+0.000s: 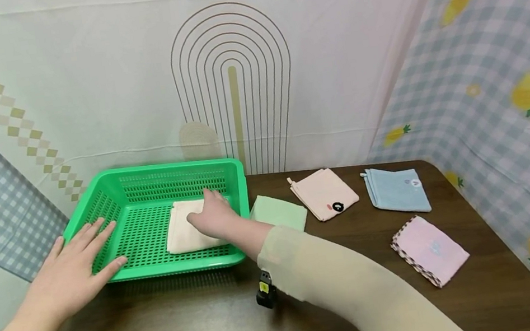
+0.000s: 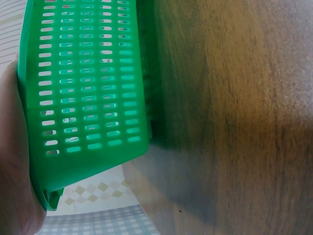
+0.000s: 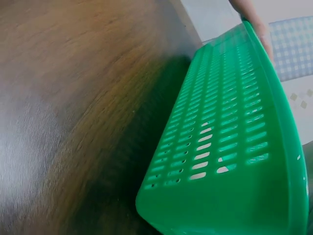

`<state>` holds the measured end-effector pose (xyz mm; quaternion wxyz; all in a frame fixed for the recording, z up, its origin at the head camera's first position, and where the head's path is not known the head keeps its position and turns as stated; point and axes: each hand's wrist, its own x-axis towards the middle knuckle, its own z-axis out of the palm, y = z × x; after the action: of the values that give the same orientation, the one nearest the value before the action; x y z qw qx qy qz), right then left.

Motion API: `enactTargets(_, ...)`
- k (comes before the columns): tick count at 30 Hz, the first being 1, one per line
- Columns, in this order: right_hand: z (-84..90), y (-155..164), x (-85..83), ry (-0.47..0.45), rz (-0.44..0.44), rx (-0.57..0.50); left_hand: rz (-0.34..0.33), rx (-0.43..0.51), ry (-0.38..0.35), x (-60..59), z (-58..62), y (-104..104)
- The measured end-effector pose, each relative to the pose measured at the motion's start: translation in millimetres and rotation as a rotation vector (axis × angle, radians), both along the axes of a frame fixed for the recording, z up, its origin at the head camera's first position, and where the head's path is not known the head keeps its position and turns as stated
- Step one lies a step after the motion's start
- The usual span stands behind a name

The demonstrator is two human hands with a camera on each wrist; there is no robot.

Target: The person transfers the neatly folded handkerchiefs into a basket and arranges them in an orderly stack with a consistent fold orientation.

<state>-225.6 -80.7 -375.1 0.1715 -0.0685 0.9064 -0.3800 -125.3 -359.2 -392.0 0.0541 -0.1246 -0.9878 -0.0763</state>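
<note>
The left hand [image 1: 73,269] lies flat, fingers spread, on the near-left rim of the green slotted plastic basket [image 1: 111,195]. Inside lies one folded cream cloth [image 1: 184,234] — the right hand [image 1: 213,218] presses it, fingers loosely together. Soft folded squares lie on the dark wood table [image 1: 205,321]: green [image 1: 279,212], peach [image 1: 324,193], blue [image 1: 397,189], pink [image 1: 429,250].

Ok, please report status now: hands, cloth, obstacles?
Left hand flat on basket rim. Right hand on cream cloth inside basket. Nothing blocking.

Head view: from above, facing forward and down over the dark wooden table [image 1: 205,321] toward the backdrop. Left wrist view: low at the table, pressed close against the green basket [image 2: 88,88] outer wall. Right wrist view: likewise low and close, facing the same basket wall and tabletop.
</note>
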Motion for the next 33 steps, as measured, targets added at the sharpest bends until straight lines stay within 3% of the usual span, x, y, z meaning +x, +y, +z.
enactTargets(16, 2.5, 6, 13.2, 0.408, 0.193, 0.29, -0.004, -0.004, 0.007, -1.0, -1.9, -1)
enactTargets(33, -0.7, 25, 29.2, 0.522, 0.285, 0.357, -0.003, -0.011, 0.013, -1.3, -3.8, -2)
